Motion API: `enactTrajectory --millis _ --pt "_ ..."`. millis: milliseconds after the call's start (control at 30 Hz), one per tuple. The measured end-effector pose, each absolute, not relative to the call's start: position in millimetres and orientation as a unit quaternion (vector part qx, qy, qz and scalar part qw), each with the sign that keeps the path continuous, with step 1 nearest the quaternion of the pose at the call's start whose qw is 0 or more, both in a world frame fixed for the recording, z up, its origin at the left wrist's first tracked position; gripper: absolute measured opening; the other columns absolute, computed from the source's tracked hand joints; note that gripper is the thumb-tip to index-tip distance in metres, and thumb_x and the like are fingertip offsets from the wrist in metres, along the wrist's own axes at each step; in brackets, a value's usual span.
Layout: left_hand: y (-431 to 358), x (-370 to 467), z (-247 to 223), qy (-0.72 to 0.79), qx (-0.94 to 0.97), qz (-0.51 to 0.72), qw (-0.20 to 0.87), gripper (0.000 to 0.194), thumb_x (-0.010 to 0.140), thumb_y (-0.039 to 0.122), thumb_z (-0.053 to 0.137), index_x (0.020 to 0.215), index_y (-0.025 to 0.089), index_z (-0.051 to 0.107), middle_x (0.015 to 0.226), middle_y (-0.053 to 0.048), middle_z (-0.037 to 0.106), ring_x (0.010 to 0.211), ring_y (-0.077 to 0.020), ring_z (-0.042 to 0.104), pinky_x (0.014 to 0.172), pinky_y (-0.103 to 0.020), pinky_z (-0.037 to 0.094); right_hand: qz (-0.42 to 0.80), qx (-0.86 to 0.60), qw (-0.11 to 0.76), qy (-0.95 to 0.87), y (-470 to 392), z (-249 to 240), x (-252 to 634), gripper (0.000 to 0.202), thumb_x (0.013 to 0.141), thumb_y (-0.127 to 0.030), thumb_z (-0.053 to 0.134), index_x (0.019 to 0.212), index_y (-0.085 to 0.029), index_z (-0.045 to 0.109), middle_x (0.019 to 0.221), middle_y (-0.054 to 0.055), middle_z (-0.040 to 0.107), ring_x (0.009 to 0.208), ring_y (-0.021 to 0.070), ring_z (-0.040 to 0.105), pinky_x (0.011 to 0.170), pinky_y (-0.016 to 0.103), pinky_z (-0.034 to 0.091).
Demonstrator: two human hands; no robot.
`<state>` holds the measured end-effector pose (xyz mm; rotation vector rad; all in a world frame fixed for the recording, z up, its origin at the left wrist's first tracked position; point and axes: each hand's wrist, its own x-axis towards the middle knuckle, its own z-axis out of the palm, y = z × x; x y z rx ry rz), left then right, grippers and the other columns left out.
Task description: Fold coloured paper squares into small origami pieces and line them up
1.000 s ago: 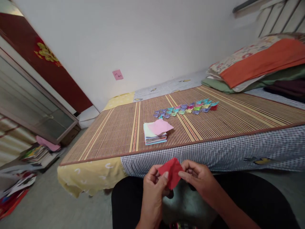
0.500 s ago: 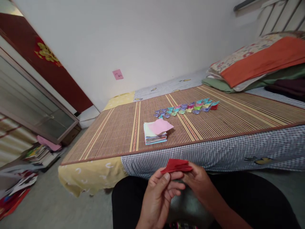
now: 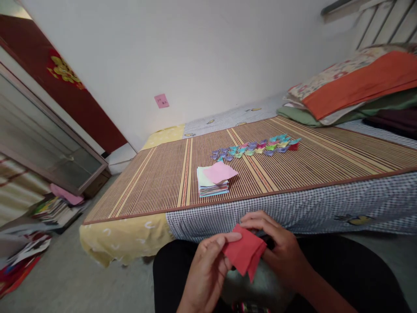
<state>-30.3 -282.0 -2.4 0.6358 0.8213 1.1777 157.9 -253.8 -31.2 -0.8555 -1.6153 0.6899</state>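
Observation:
A folded sheet of red paper [image 3: 243,250] is held in the air over my lap, with a loose flap hanging at its lower right. My left hand [image 3: 208,263] pinches its left corner between thumb and fingers. On the other side my right hand [image 3: 276,243] grips the right edge, its fingers reaching over the top and the thumb partly hidden by the paper. Beyond my hands a stack of coloured paper squares [image 3: 211,191] lies on the striped mat [image 3: 156,182], a pink sheet [image 3: 220,172] askew on top. Behind it, small folded paper pieces [image 3: 270,148] stand in rows.
The mat covers a bed with a checked sheet [image 3: 293,213] hanging over its front edge. Folded bedding and an orange-covered pillow [image 3: 361,82] are piled at the right. Books and papers [image 3: 57,211] lie at the left. A pink note [image 3: 161,101] is on the wall.
The red paper has turned from nearly edge-on to show its broad face, with a flap now hanging down. My right hand's fingers have come up over its top edge.

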Motion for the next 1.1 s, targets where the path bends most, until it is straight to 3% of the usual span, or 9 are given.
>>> enactTrajectory --millis 100,200,367,467,600,733,933,1100 --pt "-277 -32 -4 0.4 0.313 0.518 0.688 0.034 0.082 0.041 0.083 0.098 0.012 0.085 0.082 -0.012 0.079 0.07 -0.0184 0.07 0.062 -0.024 0.054 0.276 -0.366 0.516 -0.724 -260 -25 166 0.039 0.087 -0.011 0.066 0.119 -0.032 0.073 0.123 0.006 0.07 0.116 0.0244 0.067 0.099 0.034 0.054" --pt "-272 -33 -6 0.418 0.329 0.516 0.671 0.034 0.077 0.04 0.087 0.096 0.012 0.085 0.071 -0.008 0.076 0.062 -0.0151 0.066 0.06 -0.023 0.051 0.291 -0.349 0.478 -0.752 -264 -22 170 0.031 0.089 -0.013 0.067 0.112 -0.032 0.076 0.125 0.007 0.068 0.116 0.0235 0.067 0.098 0.032 0.054" --pt "-274 -30 -6 0.469 0.372 0.512 0.616 0.036 0.076 0.045 0.087 0.092 0.013 0.085 0.066 -0.005 0.071 0.056 -0.0125 0.06 0.057 -0.023 0.051 0.315 -0.355 0.508 -0.719 -263 -27 160 0.013 0.094 -0.021 0.065 0.092 -0.028 0.077 0.115 0.007 0.07 0.104 0.0226 0.07 0.09 0.032 0.056" --pt "-276 -27 -2 0.465 0.414 0.514 0.59 0.038 0.082 0.05 0.08 0.095 0.015 0.085 0.069 -0.007 0.072 0.055 -0.0129 0.058 0.054 -0.023 0.051 0.328 -0.399 0.544 -0.661 -262 -30 151 0.014 0.094 -0.025 0.066 0.082 -0.026 0.074 0.109 0.007 0.071 0.104 0.0241 0.069 0.09 0.034 0.054" --pt "-276 -21 2 0.466 0.446 0.536 0.544 0.032 0.071 0.046 0.089 0.086 0.018 0.087 0.08 -0.008 0.075 0.052 -0.0114 0.055 0.047 -0.021 0.047 0.377 -0.413 0.569 -0.603 -263 -30 142 0.02 0.093 -0.028 0.066 0.074 -0.024 0.067 0.089 0.005 0.071 0.087 0.0228 0.069 0.08 0.033 0.054" --pt "-274 -16 -1 0.49 0.42 0.554 0.526 0.033 0.066 0.048 0.091 0.073 0.016 0.083 0.063 -0.004 0.069 0.046 -0.0102 0.051 0.042 -0.02 0.043 0.396 -0.414 0.555 -0.603 -265 -27 140 0.023 0.094 -0.029 0.064 0.072 -0.024 0.066 0.073 0.002 0.065 0.071 0.0193 0.063 0.068 0.03 0.05" --pt "-275 -9 -6 0.53 0.391 0.56 0.503 0.04 0.057 0.049 0.095 0.064 0.015 0.073 0.05 0.002 0.058 0.044 -0.0093 0.047 0.041 -0.019 0.039 0.364 -0.436 0.547 -0.615 -267 -25 140 0.026 0.094 -0.031 0.065 0.068 -0.024 0.064 0.067 0.0 0.061 0.063 0.0174 0.058 0.062 0.029 0.045" --pt "-276 -7 -6 0.537 0.408 0.55 0.492 0.043 0.062 0.05 0.092 0.059 0.017 0.066 0.05 0.003 0.054 0.043 -0.0088 0.044 0.041 -0.019 0.035 0.35 -0.427 0.551 -0.625 -266 -24 138 0.025 0.094 -0.029 0.064 0.069 -0.023 0.065 0.077 0.002 0.064 0.073 0.0194 0.063 0.067 0.03 0.047"
